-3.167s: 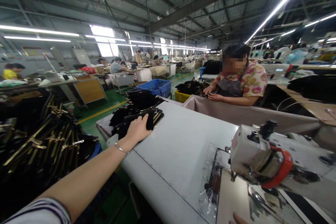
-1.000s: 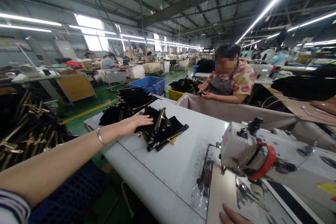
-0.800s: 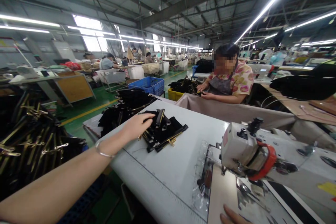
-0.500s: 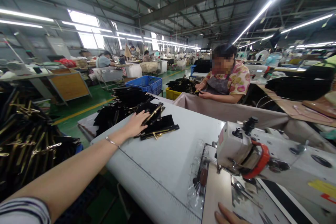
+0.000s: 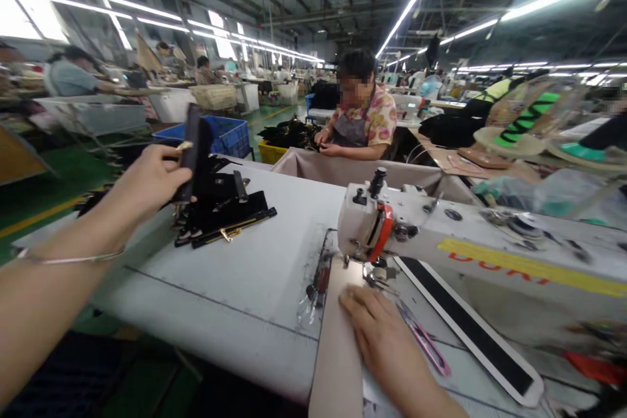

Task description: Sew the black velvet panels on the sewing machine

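Observation:
My left hand point(image 5: 151, 176) is closed on a black zippered piece point(image 5: 192, 134), raised on edge above the table, with a gold zipper pull by the fingers. Below and to the right of it lies a stack of black zippered pieces point(image 5: 223, 206), a gold pull dangling from the front one. My right hand point(image 5: 379, 333) rests flat, fingers stretched out, on the pale bed plate point(image 5: 337, 346) of a sewing machine point(image 5: 360, 219), just in front of the needle area. It holds nothing.
Pink-handled thread snips point(image 5: 434, 349) and a long black strip with a white border point(image 5: 470, 326) lie right of my right hand. Across a cloth-lined trough point(image 5: 313, 166) sits a co-worker point(image 5: 365, 117). A blue crate point(image 5: 230, 137) and a yellow crate point(image 5: 272, 153) stand behind the table.
My left hand has lifted a black zippered piece off the stack. The view has turned right, and my right hand has come further into view on the machine bed.

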`<state>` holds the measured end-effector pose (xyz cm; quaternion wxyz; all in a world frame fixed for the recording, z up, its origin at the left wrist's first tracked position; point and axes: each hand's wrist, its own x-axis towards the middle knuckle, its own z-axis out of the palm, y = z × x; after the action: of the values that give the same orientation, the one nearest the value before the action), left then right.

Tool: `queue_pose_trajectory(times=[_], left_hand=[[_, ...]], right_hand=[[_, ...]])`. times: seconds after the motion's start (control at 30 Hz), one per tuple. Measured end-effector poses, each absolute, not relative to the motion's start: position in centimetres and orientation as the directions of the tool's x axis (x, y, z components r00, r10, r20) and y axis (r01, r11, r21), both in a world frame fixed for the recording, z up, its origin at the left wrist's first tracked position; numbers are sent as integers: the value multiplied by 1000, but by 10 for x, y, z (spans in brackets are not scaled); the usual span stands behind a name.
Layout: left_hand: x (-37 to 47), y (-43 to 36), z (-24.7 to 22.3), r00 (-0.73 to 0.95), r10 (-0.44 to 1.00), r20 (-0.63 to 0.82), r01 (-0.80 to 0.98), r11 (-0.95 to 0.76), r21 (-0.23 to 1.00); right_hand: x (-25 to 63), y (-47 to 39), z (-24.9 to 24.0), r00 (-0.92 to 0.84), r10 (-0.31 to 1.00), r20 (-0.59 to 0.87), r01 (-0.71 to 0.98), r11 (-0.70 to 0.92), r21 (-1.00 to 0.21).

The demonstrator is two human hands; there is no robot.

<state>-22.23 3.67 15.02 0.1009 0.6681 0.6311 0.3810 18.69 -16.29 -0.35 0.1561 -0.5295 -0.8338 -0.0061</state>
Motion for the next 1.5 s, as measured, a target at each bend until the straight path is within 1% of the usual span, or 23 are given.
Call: queue_pose_trajectory(times=[0.03,0.07,0.1,0.13,0.17,0.2,0.23,0.3,0.33,0.37,0.4,0.43,0.53,0.63,0.7,0.8,0.93,1.0,1.07,1.13,1.2,1.3,1.5], left_hand=[[-217,22,143,-102,929,357,691,-192,697],[-211,6,133,-98,959,267,555,-170,814],[-205,-11,119,-100,981,168,446,-107,889],[-200,-29,102,-98,992,76,404,-30,914],[-196,-44,85,-43,999,-4,439,23,898],[-193,-56,70,25,999,-25,547,7,837],[-190,-65,56,92,995,24,687,-80,723],[-184,-69,39,229,953,200,875,-292,386],[-179,-65,35,311,908,280,898,-377,227],[-171,-57,33,389,861,327,888,-445,116],[-161,-47,32,462,820,337,858,-509,62],[-149,-36,31,536,785,310,815,-577,53],[-110,-3,27,662,725,190,724,-684,86],[-88,15,20,654,745,133,731,-667,145],[-85,17,19,633,761,142,724,-647,237],[-80,8,24,659,737,149,636,-652,413],[-49,-11,31,733,674,96,493,-623,607],[-28,-17,29,721,690,70,472,-562,679],[-11,-21,25,675,734,69,497,-522,693],[-1,-23,21,642,761,94,529,-529,663],[1,-23,19,656,745,121,527,-567,633],[-1,-20,19,692,709,136,485,-596,640],[6,-15,26,695,712,103,492,-575,653]], right_hand=[[185,-158,-1,-374,888,266,895,421,-146],[184,-155,0,-365,893,264,901,411,-142],[183,-151,0,-360,896,259,903,404,-145],[182,-149,0,-351,902,252,907,394,-150],[182,-148,-1,-337,908,248,911,381,-155],[181,-148,-1,-321,915,246,918,364,-159],[180,-149,-1,-306,919,247,923,350,-159],[179,-150,-1,-292,924,246,929,336,-158],[179,-151,-1,-292,925,245,929,335,-158],[178,-151,-1,-294,924,244,929,336,-156],[178,-151,0,-295,924,243,929,337,-154],[178,-151,0,-296,924,243,929,337,-152],[178,-151,2,-297,923,245,930,338,-144],[178,-152,4,-295,924,242,931,335,-147],[177,-152,5,-288,928,238,931,329,-156],[177,-152,7,-279,933,229,930,321,-177],[177,-152,8,-279,934,221,926,323,-194],[176,-152,8,-268,936,228,927,315,-204],[176,-152,7,-255,938,237,928,306,-214],[175,-152,7,-252,937,241,928,305,-216],[175,-151,6,-259,935,243,927,311,-209],[176,-151,6,-265,933,245,926,317,-205],[177,-151,4,-258,938,232,934,304,-190]])
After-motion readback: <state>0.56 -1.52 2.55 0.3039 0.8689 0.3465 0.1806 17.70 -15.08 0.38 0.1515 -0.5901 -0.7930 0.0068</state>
